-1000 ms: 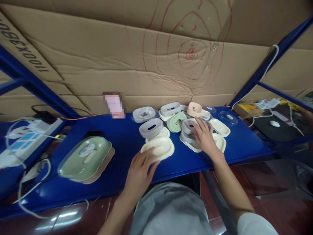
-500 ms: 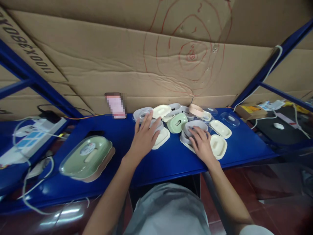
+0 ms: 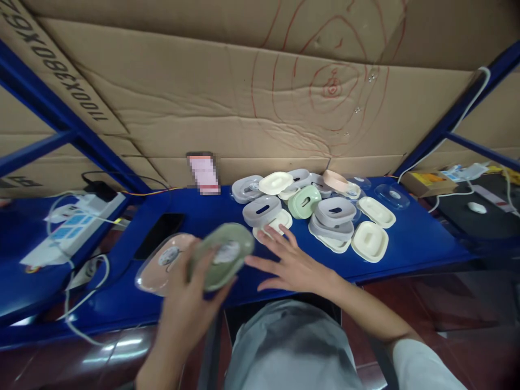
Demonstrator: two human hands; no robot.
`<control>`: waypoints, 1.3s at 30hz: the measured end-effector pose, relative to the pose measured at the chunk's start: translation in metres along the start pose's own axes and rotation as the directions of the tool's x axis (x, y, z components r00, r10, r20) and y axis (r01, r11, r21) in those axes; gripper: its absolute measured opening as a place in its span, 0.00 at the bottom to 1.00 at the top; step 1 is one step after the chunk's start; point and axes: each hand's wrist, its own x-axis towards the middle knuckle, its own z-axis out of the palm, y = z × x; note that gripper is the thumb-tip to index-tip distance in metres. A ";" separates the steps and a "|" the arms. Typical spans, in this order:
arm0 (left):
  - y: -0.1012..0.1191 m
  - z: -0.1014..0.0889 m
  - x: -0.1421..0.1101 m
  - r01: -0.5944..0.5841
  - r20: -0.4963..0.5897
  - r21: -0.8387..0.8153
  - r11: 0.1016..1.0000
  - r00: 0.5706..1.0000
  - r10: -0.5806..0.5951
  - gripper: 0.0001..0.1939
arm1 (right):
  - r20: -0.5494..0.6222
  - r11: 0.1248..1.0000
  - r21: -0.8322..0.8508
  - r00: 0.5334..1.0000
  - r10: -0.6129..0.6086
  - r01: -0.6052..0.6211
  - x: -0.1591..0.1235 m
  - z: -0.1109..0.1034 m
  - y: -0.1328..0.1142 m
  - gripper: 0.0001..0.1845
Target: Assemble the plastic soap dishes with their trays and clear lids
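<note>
My left hand [image 3: 190,290] grips a green oval soap box [image 3: 217,273] with a clear cover and a round label, raised above the blue table. It is slightly blurred. My right hand [image 3: 303,265] is open, fingers spread, close to the box's right side. Under and left of my left hand lies a pink soap box [image 3: 160,271] with a clear cover. Beyond my right fingers are a grey slotted tray [image 3: 252,216] and a cream dish [image 3: 284,221]. A stack of grey trays [image 3: 331,230] sits farther right.
More cream dishes [image 3: 369,241], a green slotted tray [image 3: 298,203] and a clear lid [image 3: 392,196] spread across the blue table [image 3: 426,238]. A black phone [image 3: 162,233] lies at left, near a white power strip [image 3: 69,227]. A lit phone [image 3: 204,173] leans against the cardboard wall.
My left hand has gone from the grey tray to the left and lifted the green box off the pink one. My right hand has left the grey stack and moved left.
</note>
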 end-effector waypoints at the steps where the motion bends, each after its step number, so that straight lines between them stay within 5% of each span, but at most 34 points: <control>1: 0.013 0.008 0.000 -0.029 0.043 -0.118 0.993 0.999 0.034 0.35 | 0.020 0.998 0.037 0.999 -0.043 0.042 0.005 -0.002 0.000 0.35; 5: 0.047 0.040 -0.005 0.104 0.094 -0.391 0.914 0.993 -0.073 0.40 | 0.067 0.961 0.267 0.993 -0.092 0.071 0.007 -0.019 0.020 0.32; 9: 0.052 0.070 -0.013 0.187 0.168 -0.451 0.873 0.978 -0.122 0.47 | 0.016 0.896 0.443 1.000 0.000 -0.007 -0.004 -0.038 0.055 0.27; 12: 0.052 0.081 -0.021 0.166 0.224 -0.405 0.899 0.971 -0.078 0.49 | -0.105 0.939 0.321 0.981 0.162 -0.121 -0.003 -0.051 0.097 0.24; 17: 0.054 0.080 -0.026 -0.006 0.264 -0.301 0.954 0.960 0.089 0.25 | -0.148 0.910 0.087 0.898 0.414 -0.406 0.013 -0.067 0.174 0.26; 20: 0.053 0.080 -0.024 -0.009 0.222 -0.309 0.951 0.972 0.081 0.20 | -0.093 0.907 0.039 0.902 0.422 -0.420 0.014 -0.066 0.167 0.26; 24: 0.052 0.083 -0.020 0.026 0.103 -0.350 0.936 0.995 0.011 0.18 | 0.115 0.976 0.192 0.990 0.080 -0.102 -0.003 -0.040 0.092 0.32; 27: 0.056 0.083 -0.022 0.090 0.071 -0.331 0.939 0.995 -0.071 0.24 | 0.227 0.985 0.173 0.972 -0.066 0.027 -0.020 -0.018 0.049 0.30; 29: 0.060 0.083 -0.027 0.096 0.032 -0.259 0.961 0.995 -0.090 0.32 | 0.202 0.992 0.121 0.977 -0.067 0.043 -0.028 -0.013 0.043 0.23; 31: 0.065 0.084 -0.033 0.034 -0.030 -0.143 0.989 0.999 -0.039 0.35 | 0.111 0.998 0.058 0.994 -0.004 -0.002 -0.033 -0.019 0.057 0.20; 33: 0.069 0.083 -0.038 -0.078 0.001 -0.055 0.995 0.997 0.078 0.28 | -0.020 0.992 -0.021 0.992 0.125 -0.126 -0.035 -0.034 0.083 0.20; 36: 0.069 0.079 -0.031 -0.194 0.114 -0.094 0.977 0.972 0.204 0.09 | -0.212 0.933 -0.105 0.925 0.316 -0.343 -0.034 -0.060 0.132 0.20; 39: 0.063 0.073 0.010 -0.196 0.033 -0.198 0.960 0.978 0.207 0.05 | -0.281 0.867 -0.128 0.856 0.435 -0.483 -0.032 -0.073 0.177 0.21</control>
